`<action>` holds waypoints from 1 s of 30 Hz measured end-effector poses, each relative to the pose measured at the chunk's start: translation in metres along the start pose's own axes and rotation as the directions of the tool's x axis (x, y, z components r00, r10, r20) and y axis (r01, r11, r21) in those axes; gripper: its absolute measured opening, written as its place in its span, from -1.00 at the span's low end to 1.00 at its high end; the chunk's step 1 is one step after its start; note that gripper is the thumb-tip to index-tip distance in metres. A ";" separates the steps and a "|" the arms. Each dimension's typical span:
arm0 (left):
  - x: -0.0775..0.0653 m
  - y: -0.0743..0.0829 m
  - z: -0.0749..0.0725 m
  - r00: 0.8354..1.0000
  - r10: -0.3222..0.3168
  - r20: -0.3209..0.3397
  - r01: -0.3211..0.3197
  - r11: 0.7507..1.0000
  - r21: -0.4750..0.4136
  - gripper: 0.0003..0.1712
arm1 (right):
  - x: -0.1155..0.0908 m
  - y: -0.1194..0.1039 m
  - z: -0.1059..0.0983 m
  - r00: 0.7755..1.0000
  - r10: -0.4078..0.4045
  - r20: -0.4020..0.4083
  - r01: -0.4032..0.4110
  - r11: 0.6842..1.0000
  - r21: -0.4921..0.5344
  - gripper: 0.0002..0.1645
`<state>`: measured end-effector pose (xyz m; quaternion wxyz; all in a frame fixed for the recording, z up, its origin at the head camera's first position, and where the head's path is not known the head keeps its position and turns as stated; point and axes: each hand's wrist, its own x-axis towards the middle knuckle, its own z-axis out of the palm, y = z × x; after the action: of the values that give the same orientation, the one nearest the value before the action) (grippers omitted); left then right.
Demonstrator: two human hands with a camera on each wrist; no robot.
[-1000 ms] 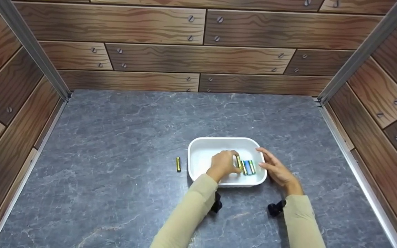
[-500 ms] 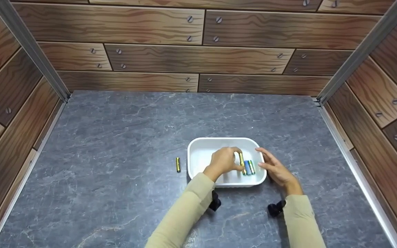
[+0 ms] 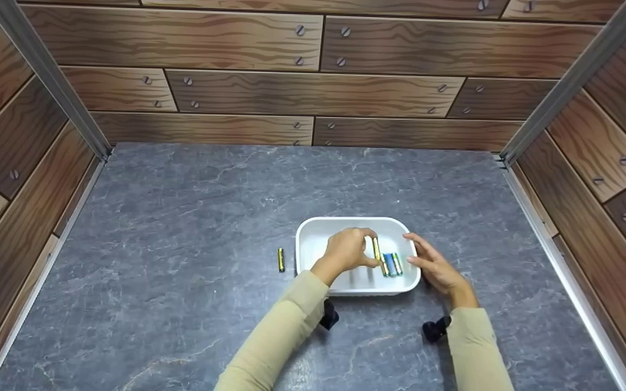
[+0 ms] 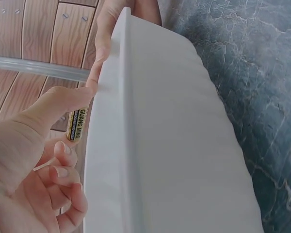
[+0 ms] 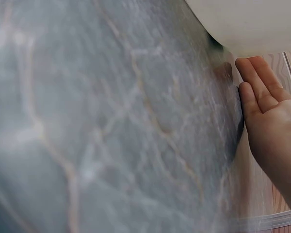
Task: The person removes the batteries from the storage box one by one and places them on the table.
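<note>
With twelve at the far side of the head view, the white tray (image 3: 354, 219) sat on the grey, marble-patterned bench (image 3: 182, 217), slightly past the centre toward five o'clock. The left hand (image 3: 343, 251) came in over the tray from seven o'clock, and its grip was closed around a gold battery (image 3: 376, 248), pinched between thumb and fingers. That battery stood above the tray's inside, its far end tipped a little toward eleven; in the left wrist view its label showed the words GUANG MING. Just beside it, at the tray's four o'clock, a row of batteries (image 3: 391, 265) lay side by side, a blue one in the middle. Whether the held one touched the row could not be told.

The right hand (image 3: 443, 273) was at the tray's three o'clock, its grip holding the rim, thumb lapped over the edge and other fingers outside. A lone gold battery (image 3: 281, 260) lay on the bench just off the tray's nine o'clock. Wood-patterned walls (image 3: 313, 92) rose at twelve, nine and three.
</note>
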<state>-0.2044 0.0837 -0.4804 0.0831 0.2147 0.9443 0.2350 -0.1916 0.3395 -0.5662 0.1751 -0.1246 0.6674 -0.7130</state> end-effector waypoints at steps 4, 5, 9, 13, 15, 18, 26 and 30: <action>-0.003 -0.002 -0.004 1.000 0.013 0.003 -0.013 1.000 0.006 -0.37 | 0.000 0.000 0.000 1.000 0.007 -0.005 -0.007 1.000 -0.005 -0.41; -0.004 -0.003 -0.005 1.000 0.015 0.002 -0.015 1.000 0.002 -0.37 | 0.000 -0.001 0.001 1.000 0.008 -0.005 -0.008 1.000 -0.004 -0.41; -0.006 -0.007 -0.008 1.000 0.029 -0.004 -0.029 1.000 -0.012 -0.38 | -0.001 -0.001 0.001 1.000 0.012 0.002 -0.012 1.000 0.002 -0.41; -0.010 -0.011 -0.012 0.999 0.039 -0.019 -0.040 0.999 -0.021 -0.40 | -0.001 -0.001 0.000 1.000 0.015 0.011 -0.015 1.000 0.008 -0.41; -0.011 -0.012 -0.014 0.999 0.043 -0.025 -0.044 0.999 -0.026 -0.40 | -0.001 -0.001 0.000 1.000 0.013 0.014 -0.013 1.000 0.014 -0.41; -0.014 -0.015 -0.018 0.998 0.045 -0.032 -0.047 0.998 -0.039 -0.39 | 0.000 -0.001 0.000 1.000 0.008 0.014 -0.008 1.000 0.022 -0.41; -0.023 -0.026 -0.025 0.998 0.049 -0.031 -0.051 0.997 -0.066 -0.39 | 0.000 -0.001 0.002 1.000 0.016 -0.005 -0.016 1.000 0.017 -0.41; -0.028 -0.034 -0.027 0.997 0.062 -0.045 -0.065 0.994 -0.085 -0.39 | 0.000 -0.002 0.002 0.999 0.030 -0.023 -0.029 1.000 0.010 -0.41</action>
<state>-0.1988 0.0337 -0.4714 0.0646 0.2359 0.9276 0.2824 -0.1905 0.3378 -0.5642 0.1785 -0.1057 0.6676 -0.7151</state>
